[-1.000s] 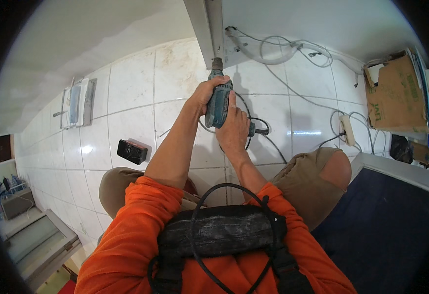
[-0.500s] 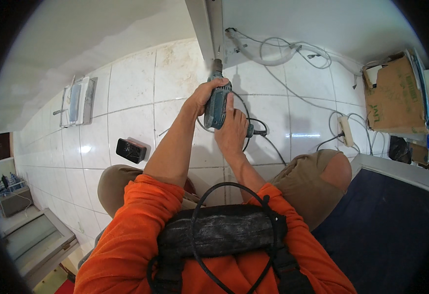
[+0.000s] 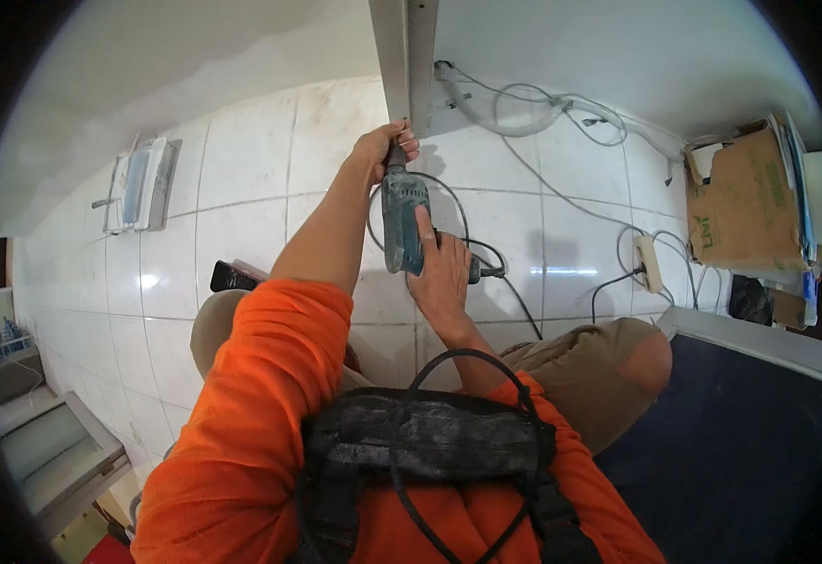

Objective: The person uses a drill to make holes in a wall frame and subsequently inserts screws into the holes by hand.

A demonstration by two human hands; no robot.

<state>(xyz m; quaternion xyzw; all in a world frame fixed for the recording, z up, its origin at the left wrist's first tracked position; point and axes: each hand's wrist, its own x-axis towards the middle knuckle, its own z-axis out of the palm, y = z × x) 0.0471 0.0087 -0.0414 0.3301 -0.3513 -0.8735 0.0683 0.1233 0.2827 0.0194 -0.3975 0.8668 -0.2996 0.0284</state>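
A teal corded power drill [image 3: 404, 221] is held out in front of me, its nose toward the foot of the upright grey frame [image 3: 403, 66]. My right hand [image 3: 442, 277] grips its rear handle, index finger stretched along the body. Curled fingers of my left hand [image 3: 384, 150] close around the drill's front end, by the chuck, right at the frame's lower edge. The bit is hidden behind these fingers. From the handle a black cord [image 3: 522, 303] loops over the floor.
White tiles [image 3: 242, 169] cover the floor. To the right lie a power strip [image 3: 649, 263], grey cables and a cardboard box [image 3: 744, 207]. A black open container [image 3: 235, 275] sits by my left knee, a framed tool [image 3: 141, 185] farther left. A dark blue panel [image 3: 730, 423] is at lower right.
My left hand has slid forward from the drill's body to its front end, covering the bit. The drill has shifted slightly back toward me. My right hand keeps its hold.
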